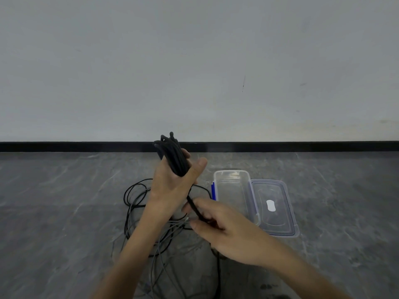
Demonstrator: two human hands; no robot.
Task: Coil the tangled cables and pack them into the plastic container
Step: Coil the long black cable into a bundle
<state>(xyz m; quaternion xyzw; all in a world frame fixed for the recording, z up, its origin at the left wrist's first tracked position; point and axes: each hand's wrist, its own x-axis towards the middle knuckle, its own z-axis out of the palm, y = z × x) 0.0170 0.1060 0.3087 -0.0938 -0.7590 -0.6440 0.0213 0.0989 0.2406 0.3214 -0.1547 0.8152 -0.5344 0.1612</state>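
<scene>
Left hand (172, 180) grips the coiled black cable (174, 156); right hand (218, 225) pinches its loose tail.

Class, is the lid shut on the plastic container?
No, the lid lies open on the floor beside the clear container.

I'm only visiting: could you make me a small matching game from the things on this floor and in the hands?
1 black cable bundle
2 grey cables
3 container
4 lid

a lies flat, white label on it
b gripped upright in the left hand
c open, blue clasp on its side
d tangled loose on the floor

Pairs: 1-b, 2-d, 3-c, 4-a
</scene>
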